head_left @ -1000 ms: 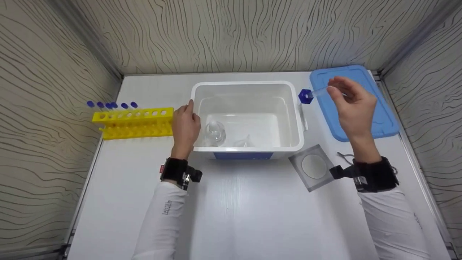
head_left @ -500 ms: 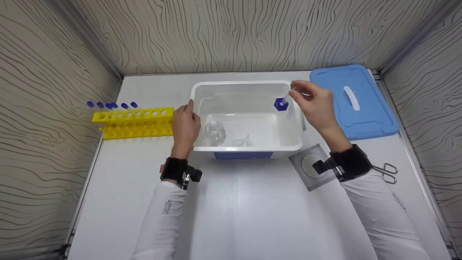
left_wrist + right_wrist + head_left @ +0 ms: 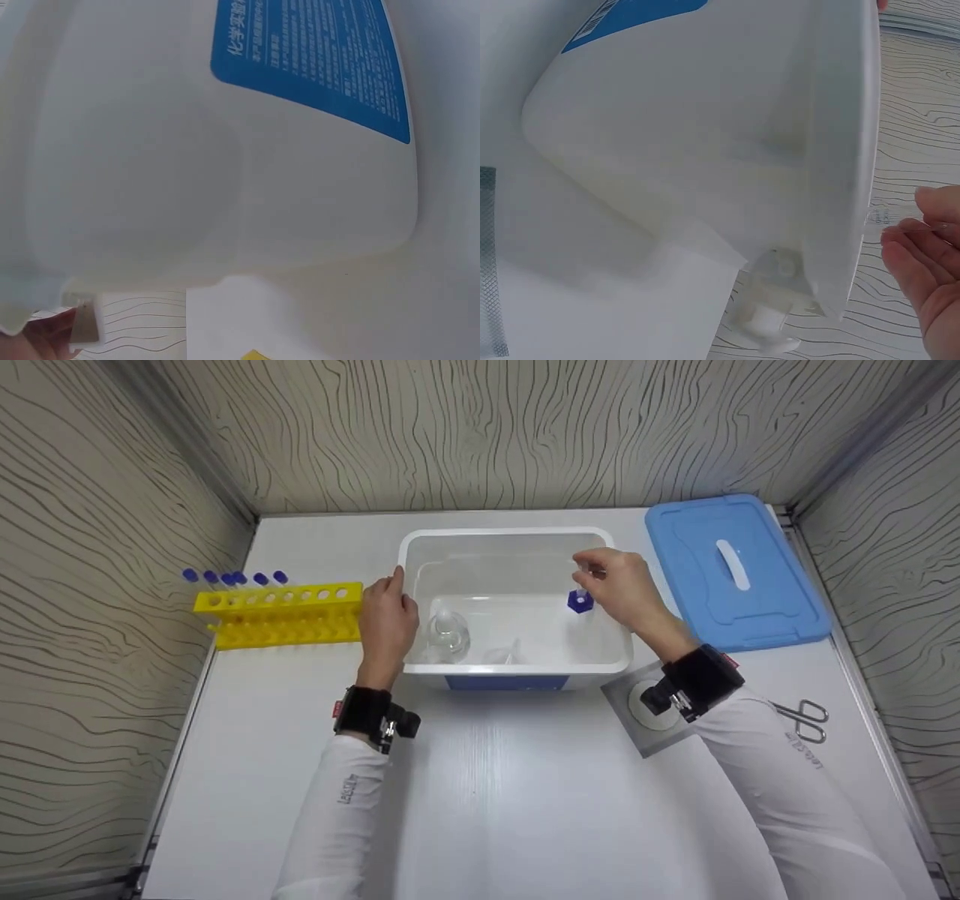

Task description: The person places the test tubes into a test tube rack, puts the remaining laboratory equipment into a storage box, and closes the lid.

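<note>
In the head view, my right hand (image 3: 621, 589) pinches a clear measuring cylinder with a blue hexagonal base (image 3: 580, 601). The base points down, inside the right part of a white plastic box (image 3: 517, 669). Fingertips and thumb meet on the clear tube (image 3: 877, 217) in the right wrist view, where faint markings show. My left hand (image 3: 388, 619) grips the box's left rim, its thumb on the inner side. Inside the box, a clear glass vessel (image 3: 448, 636) stands at the front left, and a small clear cone-shaped piece (image 3: 504, 654) lies near the front wall.
Left of the box stands a yellow test tube rack (image 3: 289, 637) with several blue-capped tubes. A blue lid (image 3: 765, 600) with a white handle lies at the right. Nearer are a wire gauze (image 3: 641, 742), partly under the right wrist strap, and a metal tool with looped handles (image 3: 810, 721).
My right hand has carried the measuring cylinder leftward from over the blue lid into the box's right part, its base turning downward. My left hand has stayed on the rim.
</note>
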Available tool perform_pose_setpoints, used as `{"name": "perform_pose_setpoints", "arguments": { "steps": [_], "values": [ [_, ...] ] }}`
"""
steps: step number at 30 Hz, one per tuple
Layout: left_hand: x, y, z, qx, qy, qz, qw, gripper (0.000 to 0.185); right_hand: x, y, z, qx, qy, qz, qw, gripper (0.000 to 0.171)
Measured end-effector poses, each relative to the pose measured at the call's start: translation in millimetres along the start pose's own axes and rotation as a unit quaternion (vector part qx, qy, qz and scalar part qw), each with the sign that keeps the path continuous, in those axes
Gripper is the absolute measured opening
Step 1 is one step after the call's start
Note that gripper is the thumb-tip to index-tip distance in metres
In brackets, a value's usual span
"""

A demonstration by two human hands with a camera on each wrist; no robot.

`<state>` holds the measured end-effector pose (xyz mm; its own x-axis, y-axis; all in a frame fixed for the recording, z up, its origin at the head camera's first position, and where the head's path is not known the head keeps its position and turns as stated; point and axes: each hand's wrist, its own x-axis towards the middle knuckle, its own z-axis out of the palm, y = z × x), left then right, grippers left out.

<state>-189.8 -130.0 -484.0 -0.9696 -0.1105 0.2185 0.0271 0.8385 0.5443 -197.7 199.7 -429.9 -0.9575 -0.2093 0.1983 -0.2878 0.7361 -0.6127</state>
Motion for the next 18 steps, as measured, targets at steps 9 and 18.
{"name": "perform_pose_setpoints", "arguments": {
  "steps": [9, 18],
  "values": [
    [0.1, 1.4, 1.7, 0.0, 0.011, 0.011, 0.9999, 0.045, 9.5, 5.0, 13.0, -0.123, -0.104, 0.014, 0.987, 0.03],
    [-0.8, 0.1, 1.8, 0.006, 0.01, 0.008, 0.9999, 0.045, 19.7, 6.9, 26.4, -0.181, -0.163, -0.011, 0.97, 0.036]
  ]
}}
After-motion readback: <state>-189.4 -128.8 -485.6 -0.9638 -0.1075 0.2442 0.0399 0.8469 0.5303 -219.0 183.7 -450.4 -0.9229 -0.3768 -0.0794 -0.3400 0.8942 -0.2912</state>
